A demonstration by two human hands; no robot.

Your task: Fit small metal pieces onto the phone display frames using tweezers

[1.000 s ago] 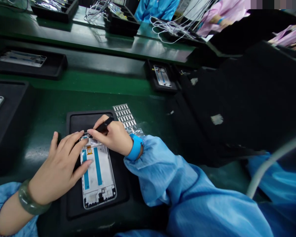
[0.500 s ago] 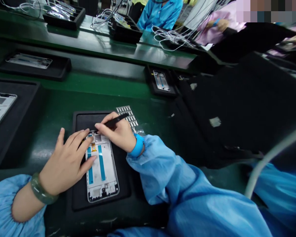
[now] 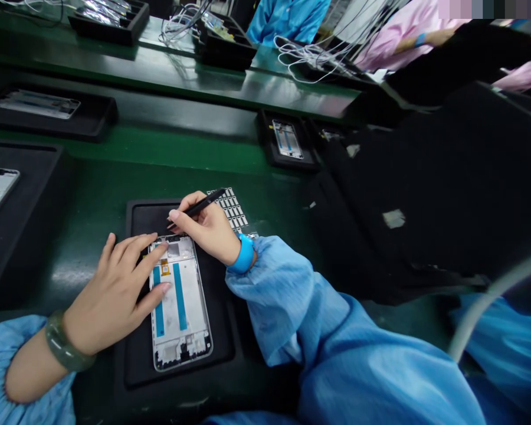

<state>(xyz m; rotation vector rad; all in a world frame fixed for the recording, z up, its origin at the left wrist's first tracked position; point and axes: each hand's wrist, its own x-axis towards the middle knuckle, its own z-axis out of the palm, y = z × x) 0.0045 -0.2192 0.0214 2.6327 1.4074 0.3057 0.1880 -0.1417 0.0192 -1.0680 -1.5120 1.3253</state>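
Note:
A silver phone frame (image 3: 183, 313) with two blue strips and a small orange piece lies in a black tray (image 3: 223, 336). My left hand (image 3: 119, 283) rests over its upper left part, fingers spread, with the index fingertip and thumb on the frame. Pinched in my right hand (image 3: 207, 227) is a thin black tool (image 3: 203, 203), its tip at the frame's top edge. A sheet of small white pieces (image 3: 233, 209) lies on the green table just behind my right hand, which partly covers it.
Black trays with phone frames stand at the left (image 3: 22, 236), back left (image 3: 98, 124) and back centre (image 3: 265, 147). Black sheets (image 3: 438, 195) fill the right, near a pale hose (image 3: 491, 301). Cables (image 3: 310, 56) and people in blue and pink clothing are at the back.
The tool and my right hand have shifted slightly up, and the tool's tip now shows just off the frame's top edge. My left hand stays on the frame. The whole view has moved a little.

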